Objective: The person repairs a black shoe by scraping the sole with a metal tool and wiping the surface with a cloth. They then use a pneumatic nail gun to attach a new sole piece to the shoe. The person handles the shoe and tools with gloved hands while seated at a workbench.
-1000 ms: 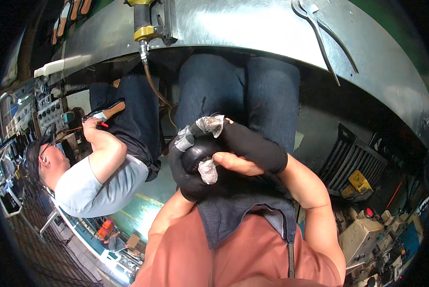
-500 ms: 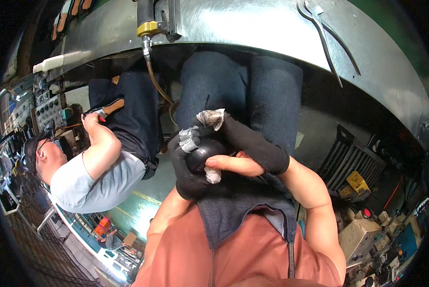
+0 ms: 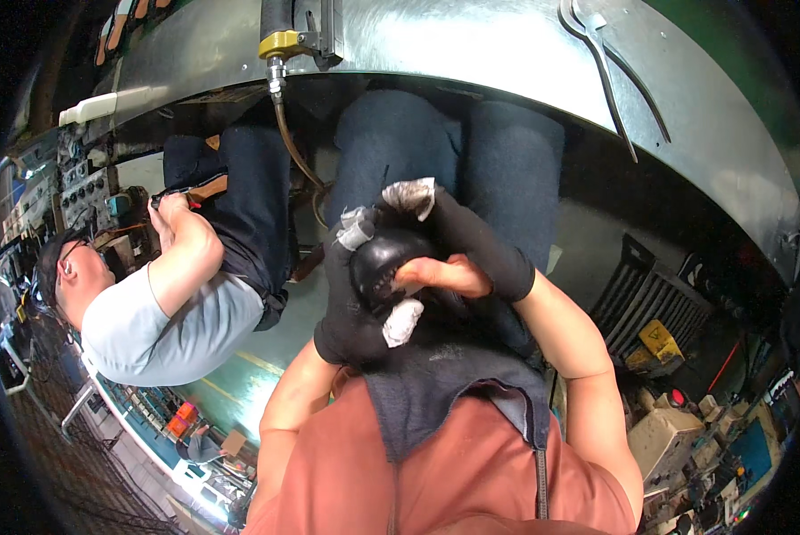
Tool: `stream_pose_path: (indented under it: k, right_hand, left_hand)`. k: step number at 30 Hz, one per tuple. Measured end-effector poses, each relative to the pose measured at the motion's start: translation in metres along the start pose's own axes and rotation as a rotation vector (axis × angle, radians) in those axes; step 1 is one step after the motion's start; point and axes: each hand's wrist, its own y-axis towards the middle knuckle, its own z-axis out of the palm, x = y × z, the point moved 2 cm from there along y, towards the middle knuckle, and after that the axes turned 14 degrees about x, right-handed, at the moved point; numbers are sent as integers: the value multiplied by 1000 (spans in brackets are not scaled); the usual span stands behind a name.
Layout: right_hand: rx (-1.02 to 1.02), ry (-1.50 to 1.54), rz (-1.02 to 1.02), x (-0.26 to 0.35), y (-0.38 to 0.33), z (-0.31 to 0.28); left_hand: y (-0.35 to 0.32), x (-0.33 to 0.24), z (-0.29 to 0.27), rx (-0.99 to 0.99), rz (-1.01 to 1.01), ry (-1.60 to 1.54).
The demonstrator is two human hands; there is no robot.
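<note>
My two hands meet over my lap, both in black gloves with grey-white tape on some fingertips. My left hand (image 3: 348,299) cups a round, shiny black object (image 3: 384,257) from the left and below. From the right, my right hand (image 3: 458,254) wraps over it, with bare fingers (image 3: 443,273) lying across its front. Most of the object is hidden by the gloves. My dark-trousered knees (image 3: 453,152) are right behind the hands.
A curved sheet-metal bench (image 3: 471,45) spans the top, with pliers (image 3: 607,67) lying on it and a yellow-collared tool with a hose (image 3: 278,45) hanging at its edge. A co-worker in a grey shirt (image 3: 164,312) sits at my left, holding a red-handled tool (image 3: 179,196). Machine parts (image 3: 658,334) crowd the right floor.
My joined hands and the black object have risen slightly toward the bench edge. The grip looks the same. The co-worker has barely moved.
</note>
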Motion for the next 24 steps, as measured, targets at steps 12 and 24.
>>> stream_pose_path:
  k: [12,24]
  right_hand:
    - [-1,206,60,2,10,-4]
    - [-39,-400,-38,-17,29,63]
  left_hand:
    - [26,-16,-6,-66,-50,6]
    - [-53,5,-22,-223,-180,-185]
